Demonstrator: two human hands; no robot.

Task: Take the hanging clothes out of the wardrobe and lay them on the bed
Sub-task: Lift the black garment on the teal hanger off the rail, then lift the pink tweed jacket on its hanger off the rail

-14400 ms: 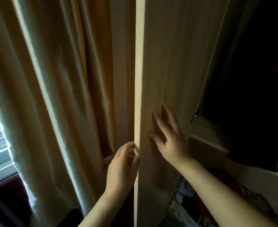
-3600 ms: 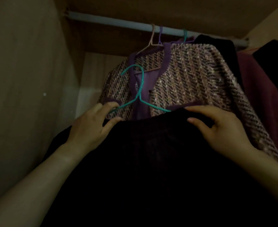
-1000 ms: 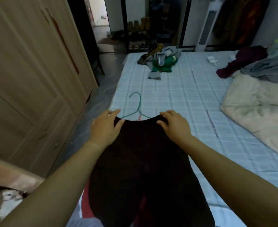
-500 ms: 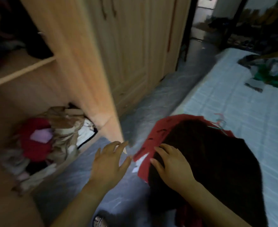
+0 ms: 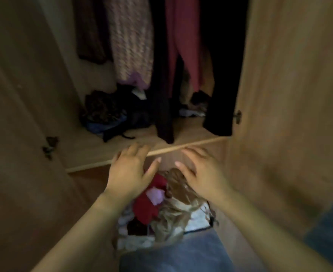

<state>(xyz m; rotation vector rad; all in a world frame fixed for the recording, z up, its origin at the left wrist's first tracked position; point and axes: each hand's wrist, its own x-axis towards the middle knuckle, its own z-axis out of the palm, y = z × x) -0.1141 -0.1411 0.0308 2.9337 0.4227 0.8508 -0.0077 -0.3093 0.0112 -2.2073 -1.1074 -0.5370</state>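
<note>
L hand (image 5: 130, 173) & R hand (image 5: 204, 175) both spread, empty. Hanging clothes (image 5: 181, 36) at 12 o'clock, draping vertical; tweed jacket (image 5: 131, 40) nearer L hand.

Pink-and-cream tweed jacket (image 5: 131, 42) (purple hem), dark red garment (image 5: 183, 36), black trousers (image 5: 223, 75)

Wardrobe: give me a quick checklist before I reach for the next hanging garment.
1. Left hand empty: ok.
2. Right hand empty: ok, though blurred.
3. Wardrobe doors open: ok.
4. Garments hanging in view, tweed jacket and red garment: ok.
5. Rail and hangers visible: cannot tell, above the frame.
6. Hands up at the garments: not ok, low by the shelf edge.
</note>
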